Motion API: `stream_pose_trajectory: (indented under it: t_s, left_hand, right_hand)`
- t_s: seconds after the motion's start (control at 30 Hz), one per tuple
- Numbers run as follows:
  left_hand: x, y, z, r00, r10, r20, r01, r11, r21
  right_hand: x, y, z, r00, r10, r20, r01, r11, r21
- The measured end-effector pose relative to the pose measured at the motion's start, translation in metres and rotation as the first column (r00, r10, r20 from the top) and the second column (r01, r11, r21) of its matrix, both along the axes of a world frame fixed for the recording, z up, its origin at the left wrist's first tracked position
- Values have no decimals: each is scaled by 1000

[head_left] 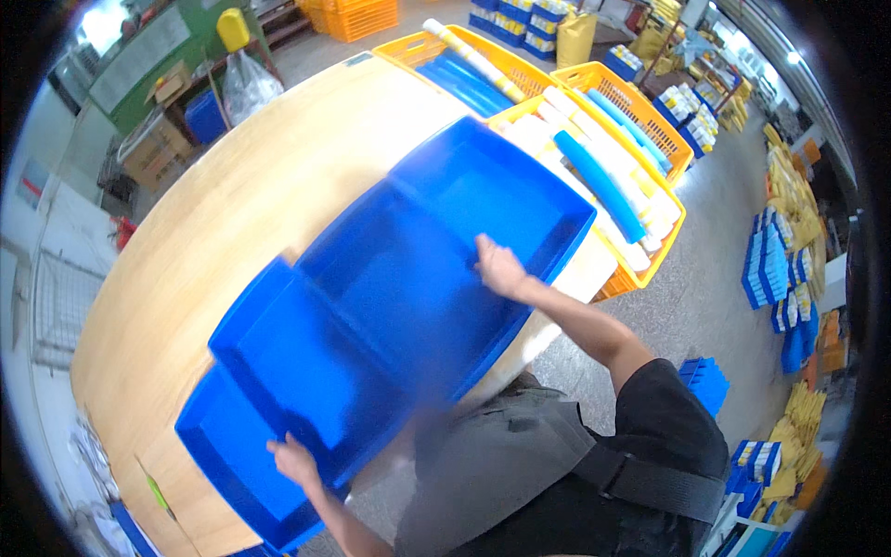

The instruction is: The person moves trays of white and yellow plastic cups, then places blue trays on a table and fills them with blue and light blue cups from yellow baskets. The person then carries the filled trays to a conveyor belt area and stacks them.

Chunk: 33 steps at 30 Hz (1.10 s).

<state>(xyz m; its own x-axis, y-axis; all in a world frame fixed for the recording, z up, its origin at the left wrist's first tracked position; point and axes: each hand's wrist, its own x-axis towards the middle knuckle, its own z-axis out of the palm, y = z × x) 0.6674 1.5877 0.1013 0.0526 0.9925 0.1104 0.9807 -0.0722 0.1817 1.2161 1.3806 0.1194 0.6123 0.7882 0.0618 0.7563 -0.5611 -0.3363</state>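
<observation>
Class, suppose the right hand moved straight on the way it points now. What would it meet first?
Most likely the blue trays: the right hand seems to grip an edge between two of them, though depth is unclear.

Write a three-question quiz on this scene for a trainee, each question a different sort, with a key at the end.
1. True or false: the long rolls lie inside the blue trays on the wooden table.
2. Multiple choice: what is the left hand touching? a) a yellow crate; b) one of the blue trays; c) a roll.
3. Short answer: which hand is nearer to the yellow crates?

Key:
1. False; they lie in the yellow crates.
2. b.
3. The right hand.
</observation>
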Motion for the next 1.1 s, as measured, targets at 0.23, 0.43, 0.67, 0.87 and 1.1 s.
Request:
stream_pose_trajectory:
  t_s: [0.23,0.43,0.67,0.87,1.1]
  left_hand:
    - [-18,-42,14,989,22,-149,-79,919,-385]
    - [236,-51,74,998,-16,-56,26,983,184]
    - [593,-121,51,993,41,106,-3,940,-341]
    - [625,-121,39,958,181,-223,-247,917,-314]
    - [613,-127,26,947,207,-246,-279,909,-308]
  right_hand:
    - [27,-40,-3,922,380,66,-379,925,-37]
    - [236,4,73,669,591,-450,-461,806,372]
    - [583,166,-34,991,-106,-78,116,983,140]
    - [722,222,-203,993,3,-115,-82,722,-687]
    - [737,251,-241,939,-336,-78,172,652,-738]
